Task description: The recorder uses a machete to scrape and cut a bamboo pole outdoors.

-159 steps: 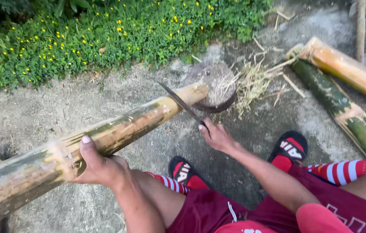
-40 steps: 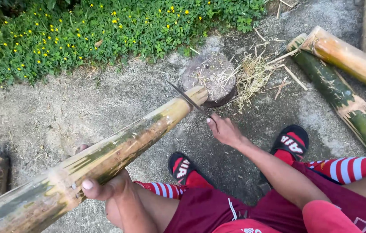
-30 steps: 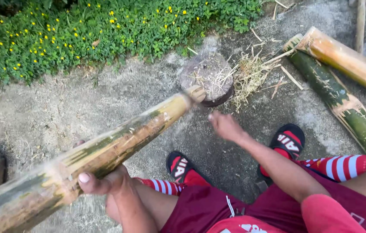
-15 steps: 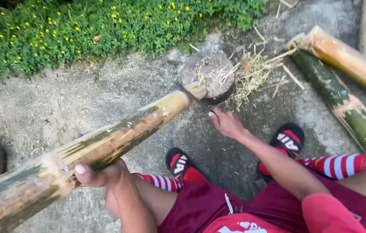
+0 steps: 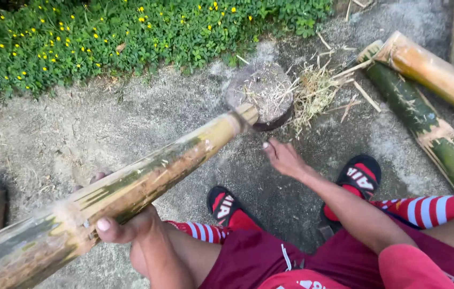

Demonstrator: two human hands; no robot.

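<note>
Left hand (image 5: 130, 227): fingers wrapped under and around the near part of the long bamboo pole (image 5: 146, 184), thumb pressed on its near side; a firm hold. The pole runs from the near left up to the centre, its far end resting on the edge of the round wooden chopping block (image 5: 261, 91).

Right hand (image 5: 283, 158): fingers curled closed, just near and right of the pole's far end. A dark blurred streak, apparently a blade, runs from the hand toward the pole tip; it is too smeared to confirm, so the grip cannot be told.

Surroundings: loose fibre shavings (image 5: 315, 93) lie right of the block. Two cut bamboo sections, one green (image 5: 425, 128) and one yellow (image 5: 435, 75), lie at the far right on the concrete ground (image 5: 77, 128). Flowering ground cover (image 5: 104, 37) borders the far edge.

Change from earlier frames: about a second ago the blade stood plainly against the pole near its tip; it is now a blur. The right hand has stayed close beside the pole end. The left hand's hold on the pole is unchanged.
</note>
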